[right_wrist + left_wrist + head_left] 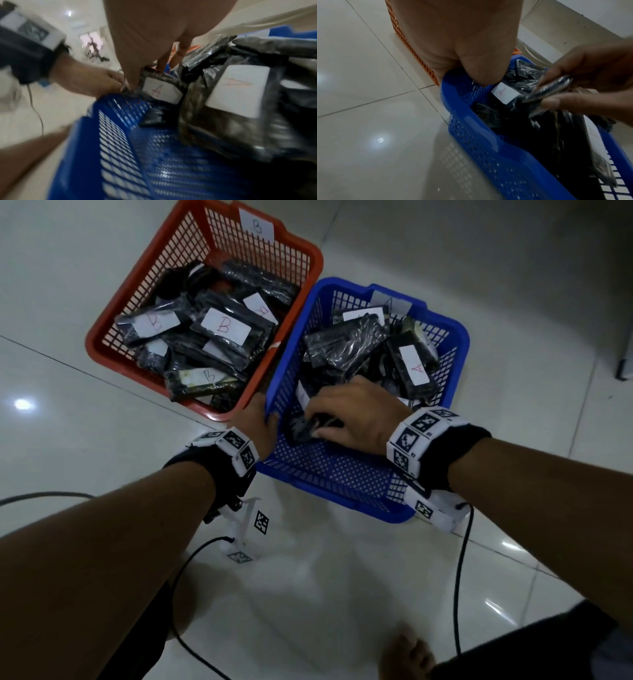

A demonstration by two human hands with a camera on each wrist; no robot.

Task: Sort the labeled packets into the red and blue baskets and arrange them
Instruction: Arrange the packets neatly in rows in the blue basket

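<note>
The left hand [255,419] grips the blue basket's [342,491] rim, fingers curled over it. Inside it, the right hand [352,414] pinches a black packet [547,89] between thumb and fingers, beside the red basket [113,313].

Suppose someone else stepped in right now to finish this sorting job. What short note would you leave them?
Left hand: grips the near corner rim of the blue basket.
Right hand: inside the blue basket, pinching a black packet.
Things: B-labeled packets lie piled in the red basket; A-labeled packets are in the blue one.
Done: no packets show on the floor.
Left: tidy both loose piles.
</note>
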